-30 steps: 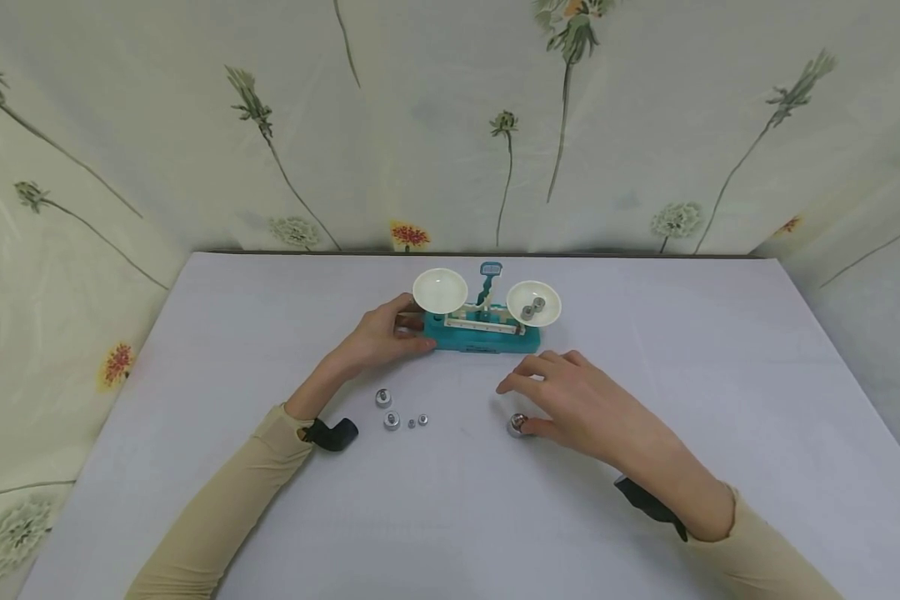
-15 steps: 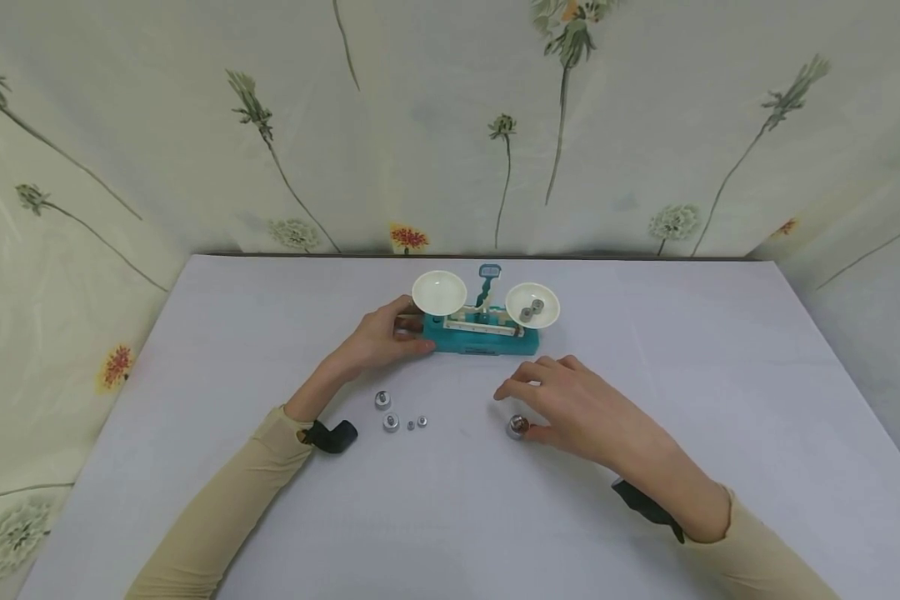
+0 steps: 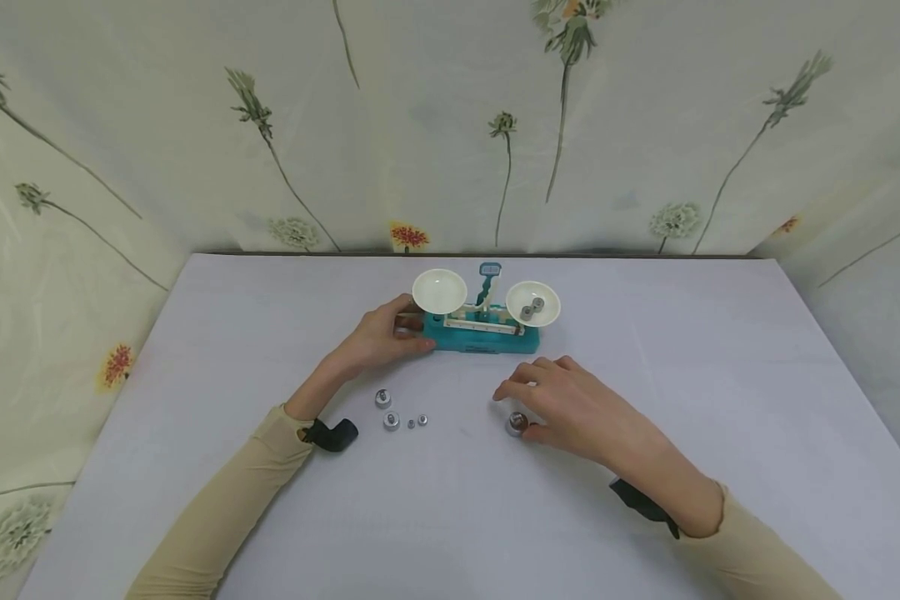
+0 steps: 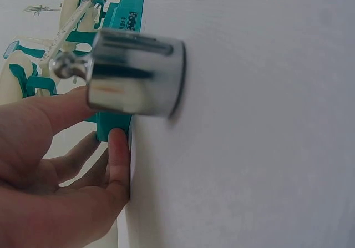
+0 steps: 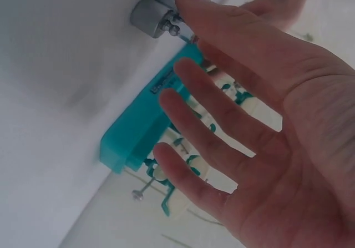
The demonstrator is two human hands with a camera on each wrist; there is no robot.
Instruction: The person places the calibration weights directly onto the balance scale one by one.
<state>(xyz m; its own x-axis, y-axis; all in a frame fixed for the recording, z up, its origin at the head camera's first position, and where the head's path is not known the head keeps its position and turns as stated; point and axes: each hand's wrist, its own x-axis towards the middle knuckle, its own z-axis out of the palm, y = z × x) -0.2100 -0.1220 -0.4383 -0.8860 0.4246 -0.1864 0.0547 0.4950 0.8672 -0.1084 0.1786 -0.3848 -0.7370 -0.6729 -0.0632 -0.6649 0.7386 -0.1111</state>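
Note:
In the head view, the left hand [image 3: 381,335] grips the left end of a teal balance scale [image 3: 480,340]; its thumb and fingers also show round the base [image 4: 113,127] in the left wrist view. Two small grey weights [image 3: 527,312] lie in the right white pan [image 3: 515,296]; the left pan [image 3: 439,291] holds none. The right hand [image 3: 581,408] hovers over the table with its fingers spread, loosely bent. Its thumb tip is at the right side of an upright metal weight [image 3: 515,425]; whether they touch, I cannot tell.
Left of centre, several metal weights stand on the white table [image 3: 450,517], the larger ones [image 3: 382,398] behind and left of two tiny ones [image 3: 423,420]. A flower-printed cloth [image 3: 435,150] rises behind the table's far edge.
The right hand has shifted very slightly left and toward the near side. The left hand, the scale and the weights stay in place.

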